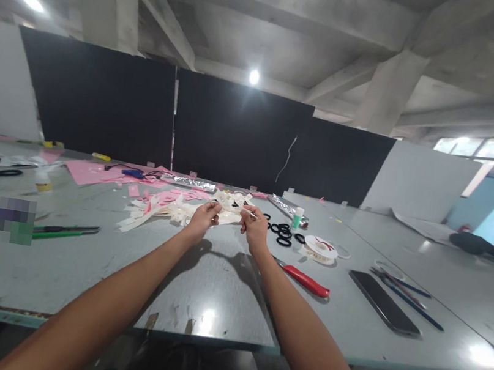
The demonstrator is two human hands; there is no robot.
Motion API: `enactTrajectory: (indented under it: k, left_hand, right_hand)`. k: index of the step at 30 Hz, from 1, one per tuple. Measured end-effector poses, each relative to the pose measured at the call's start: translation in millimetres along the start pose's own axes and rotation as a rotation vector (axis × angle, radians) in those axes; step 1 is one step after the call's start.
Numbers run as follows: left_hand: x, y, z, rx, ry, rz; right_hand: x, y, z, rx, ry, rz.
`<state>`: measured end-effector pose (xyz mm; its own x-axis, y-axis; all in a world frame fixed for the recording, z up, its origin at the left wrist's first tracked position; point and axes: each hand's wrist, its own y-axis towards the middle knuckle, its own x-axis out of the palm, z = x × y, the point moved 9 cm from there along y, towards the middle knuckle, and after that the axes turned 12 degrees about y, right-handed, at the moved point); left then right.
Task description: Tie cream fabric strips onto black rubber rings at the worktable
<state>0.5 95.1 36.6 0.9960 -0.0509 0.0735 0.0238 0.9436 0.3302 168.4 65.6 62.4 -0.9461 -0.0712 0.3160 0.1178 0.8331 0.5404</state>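
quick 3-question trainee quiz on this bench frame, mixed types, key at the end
1. True or false: both the left hand and the right hand pinch the same cream paper piece.
2. What lies on the table just right of the right forearm?
A. red-handled cutter
B. black phone
C. green bottle
3. Fill in: the heap of black rings lies between the right hand and the white ____.

Key: 1 true; 2 A; 3 tape roll
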Motion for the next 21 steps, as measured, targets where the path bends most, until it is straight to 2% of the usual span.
enactTrajectory:
  k: [5,10,13,17,21]
  left_hand:
    - [10.3,-8,5,-0.034,-0.049,-0.067]
    - [18.5,-11,12,0.028,0.050,-0.153]
    - [17.0,-8,10,0.058,0.139,-0.138]
    - [6.9,-5,10,0.094,0.225,-0.032]
    - [1.0,-3,10,0.091,0.191,0.009]
  right_hand:
    - [1,0,0,0.026,0.005,-0.022]
    - [5,-1,5,0.078,-0.047,-0.068]
    - [11,-4,9,0.108,-0.087,-0.102]
    - [14,-6,12,0.132,-0.060,-0.108]
    - [17,-6,16,0.161,0.003,-0.130]
